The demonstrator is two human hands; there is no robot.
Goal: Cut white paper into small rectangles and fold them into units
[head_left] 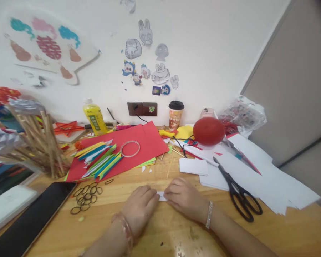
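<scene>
The left hand [140, 205] and right hand [186, 200] share one small white paper slip [162, 196] at the wooden counter [160, 232], each with fingers closed together on one end. Rightward are one pair of black scissors [234, 185] and one rounded, smooth red balloon [209, 131]; leftward, one thin ring [130, 156] on flat red paper [151, 139].

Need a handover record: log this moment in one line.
left hand: holding paper strip | right hand: holding same strip | scissors: lying untouched

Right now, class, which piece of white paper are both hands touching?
The small white strip between the left hand and right hand; the white sheets near the scissors lie untouched.
</scene>
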